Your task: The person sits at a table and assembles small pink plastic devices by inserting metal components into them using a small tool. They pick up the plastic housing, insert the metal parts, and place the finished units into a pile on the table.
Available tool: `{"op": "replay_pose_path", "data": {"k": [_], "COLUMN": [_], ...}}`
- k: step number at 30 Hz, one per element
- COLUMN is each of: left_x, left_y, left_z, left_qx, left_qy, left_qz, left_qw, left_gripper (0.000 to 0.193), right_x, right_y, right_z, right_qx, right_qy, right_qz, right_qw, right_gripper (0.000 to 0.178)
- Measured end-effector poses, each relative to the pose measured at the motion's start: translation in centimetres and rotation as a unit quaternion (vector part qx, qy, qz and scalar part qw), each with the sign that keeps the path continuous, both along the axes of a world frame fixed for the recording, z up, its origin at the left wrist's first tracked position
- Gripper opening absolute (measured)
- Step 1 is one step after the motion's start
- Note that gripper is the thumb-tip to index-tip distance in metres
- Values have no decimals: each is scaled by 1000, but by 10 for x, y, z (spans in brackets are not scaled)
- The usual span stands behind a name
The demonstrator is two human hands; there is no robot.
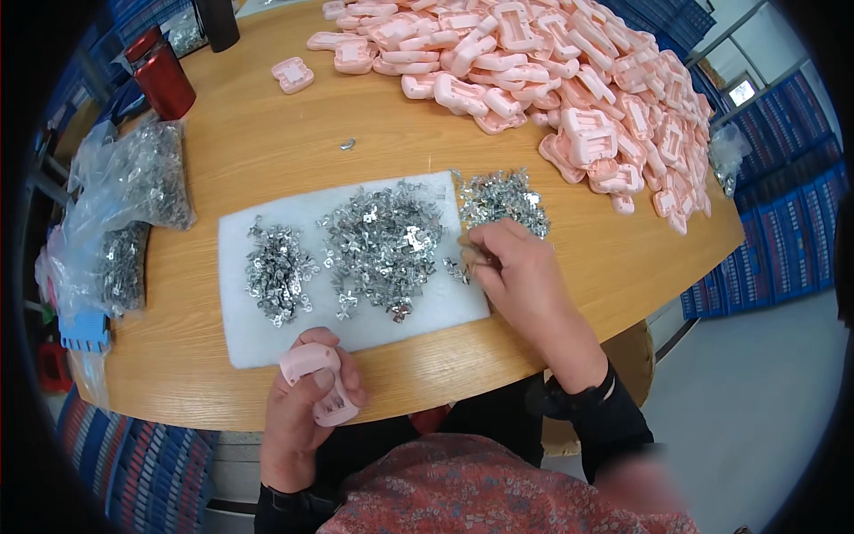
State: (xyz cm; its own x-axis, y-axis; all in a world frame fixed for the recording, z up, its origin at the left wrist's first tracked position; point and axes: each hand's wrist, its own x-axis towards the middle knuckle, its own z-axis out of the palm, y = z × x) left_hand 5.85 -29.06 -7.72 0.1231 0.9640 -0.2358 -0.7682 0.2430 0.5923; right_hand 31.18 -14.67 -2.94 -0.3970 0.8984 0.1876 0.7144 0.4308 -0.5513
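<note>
My left hand [298,418] is closed around a pale pink plastic casing [308,358] at the table's front edge. The thumb lies across the casing, and an open compartment shows at its lower end. My right hand [534,280] reaches over the right edge of a white foam sheet [369,343], fingers pinched together, with tan covering on the fingertips. Whatever is between those fingers is too small to make out. Beside them lies a heap of small silvery metal clips [507,198] on the wood. Two more heaps, a middle one [382,245] and a left one [277,271], rest on the sheet.
A large mound of pink casings [534,67] covers the far right of the table [240,125]. Clear bags of metal parts [156,178] stand at left, near a red flask [165,80]. Blue crates [783,196] are stacked beyond the right edge.
</note>
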Motion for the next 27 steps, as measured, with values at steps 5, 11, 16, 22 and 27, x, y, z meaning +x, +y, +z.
{"op": "replay_pose_path", "data": {"k": [5, 11, 16, 22, 27], "left_x": [-1, -1, -1, 0, -1], "left_y": [-1, 0, 1, 1, 1], "left_z": [2, 3, 5, 5, 4], "left_qx": [0, 1, 9, 15, 18], "left_qy": [-14, -13, -12, -13, -17], "left_qz": [-3, -11, -18, -19, -20], "left_qw": [1000, 1000, 1000, 1000, 999], "left_gripper": [40, 39, 37, 35, 36], "right_x": [-14, -13, -9, -25, -24], "right_y": [26, 30, 32, 31, 35], "right_z": [-2, 12, 16, 14, -1], "right_qx": [51, -26, -116, -49, -6], "right_qy": [-62, -72, -14, 25, -18], "right_qz": [1, 9, -4, 29, 60], "right_qw": [997, 997, 993, 998, 998], "right_gripper": [16, 15, 14, 13, 14]}}
